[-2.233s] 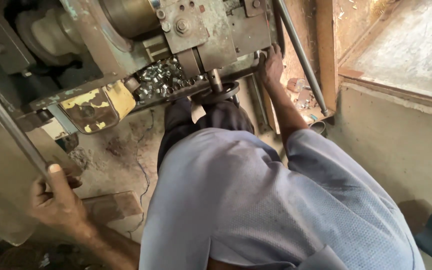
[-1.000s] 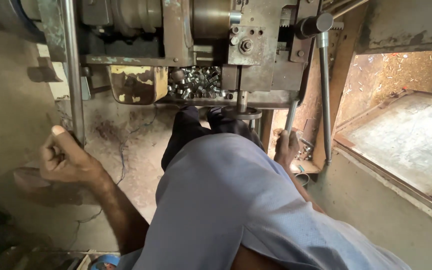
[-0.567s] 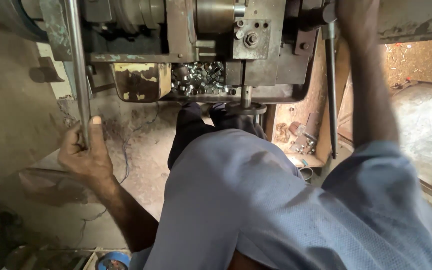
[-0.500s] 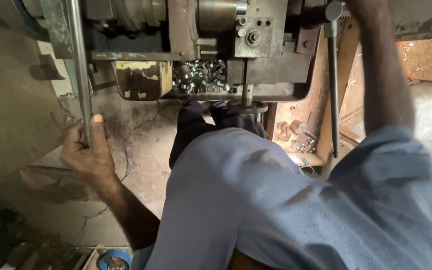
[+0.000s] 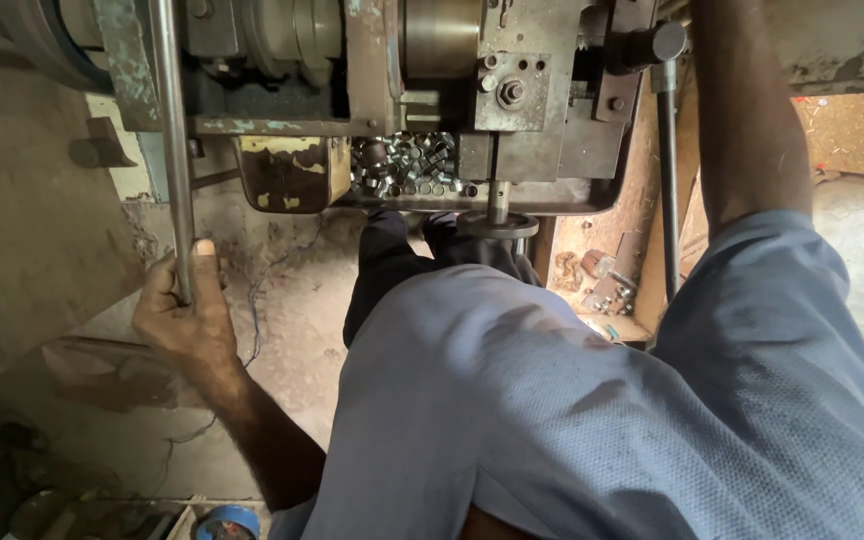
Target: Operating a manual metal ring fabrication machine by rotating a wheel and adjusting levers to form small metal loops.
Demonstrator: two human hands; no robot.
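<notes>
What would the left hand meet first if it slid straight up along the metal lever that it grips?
The left hand grips the long metal lever, thumb pointing up. Going straight up the bar, it would probably first meet the green-painted bracket of the machine, beside the bar near the top. How deep that lies is unclear.

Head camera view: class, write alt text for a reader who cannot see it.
The left hand grips a long steel lever beside an old metal machine. The right arm reaches up out of frame; small metal parts fill the machine's tray.
</notes>
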